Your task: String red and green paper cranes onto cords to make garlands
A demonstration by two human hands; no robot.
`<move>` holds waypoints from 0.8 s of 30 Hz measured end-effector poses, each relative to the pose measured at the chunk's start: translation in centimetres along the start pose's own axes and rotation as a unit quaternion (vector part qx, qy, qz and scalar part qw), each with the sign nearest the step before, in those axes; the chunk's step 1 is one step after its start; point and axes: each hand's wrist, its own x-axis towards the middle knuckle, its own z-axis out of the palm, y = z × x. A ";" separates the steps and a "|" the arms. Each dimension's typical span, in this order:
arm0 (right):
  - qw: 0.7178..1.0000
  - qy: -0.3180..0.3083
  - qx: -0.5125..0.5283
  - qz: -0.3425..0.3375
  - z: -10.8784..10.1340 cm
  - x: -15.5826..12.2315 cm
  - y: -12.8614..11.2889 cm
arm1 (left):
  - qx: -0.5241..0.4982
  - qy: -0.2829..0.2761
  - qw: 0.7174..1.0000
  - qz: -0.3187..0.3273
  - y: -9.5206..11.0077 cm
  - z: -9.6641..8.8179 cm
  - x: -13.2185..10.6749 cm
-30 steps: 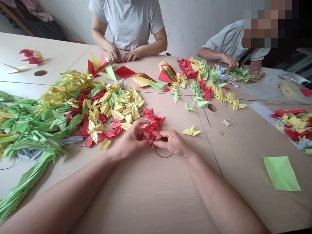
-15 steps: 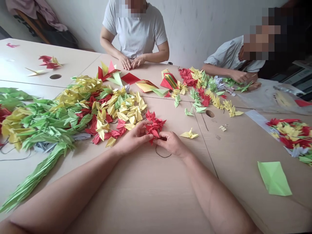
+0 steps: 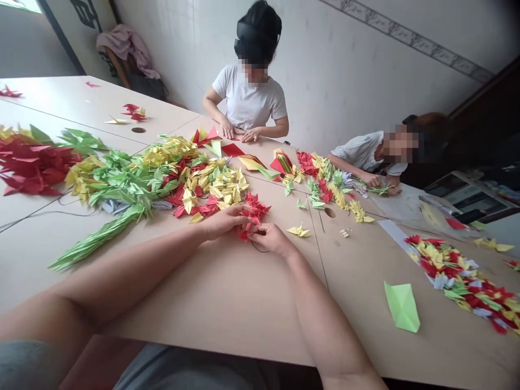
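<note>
A broad pale table (image 3: 239, 303) stretches across the room, with a person in a light T-shirt (image 3: 249, 100) working at its far side and a second person (image 3: 368, 151) bent low at the far right. A heap of folded paper cranes (image 3: 134, 173) in yellow, green and red sprawls over the left, and a multicoloured row of cranes (image 3: 467, 276) lies at the right, past a creased green sheet (image 3: 402, 307). At near centre, the wearer's left hand (image 3: 225, 222) curls its fingers around the left side of a cluster of red paper cranes (image 3: 255, 207); the right hand (image 3: 273, 238) meets it from the right, thumb and forefinger pinched together at its near end, whether on paper or cord too small to tell. The cluster's long axis points away from the wearer, leaning slightly right, its near tip between both sets of fingertips, neither hand clearly nearer. A lone yellow crane (image 3: 299, 231) rests just right of the right hand, and a thin dark cord (image 3: 260, 250) loops below its fingers.
</note>
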 end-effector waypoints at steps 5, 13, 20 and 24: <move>0.996 -0.071 -0.031 0.034 -0.3 -3.4 -0.8 | 0.038 0.013 0.999 -0.037 -0.4 2.1 -3.3; 0.989 -0.111 0.030 0.095 -6.0 -11.8 0.9 | 0.316 -0.127 0.938 0.069 0.4 2.9 -7.3; 0.932 0.265 0.243 0.033 -9.8 -14.5 4.4 | 0.550 0.037 0.795 0.253 0.4 -0.3 0.5; 0.901 0.338 0.270 0.013 -9.8 -13.4 5.2 | 0.564 -0.011 0.783 0.262 0.0 0.0 3.4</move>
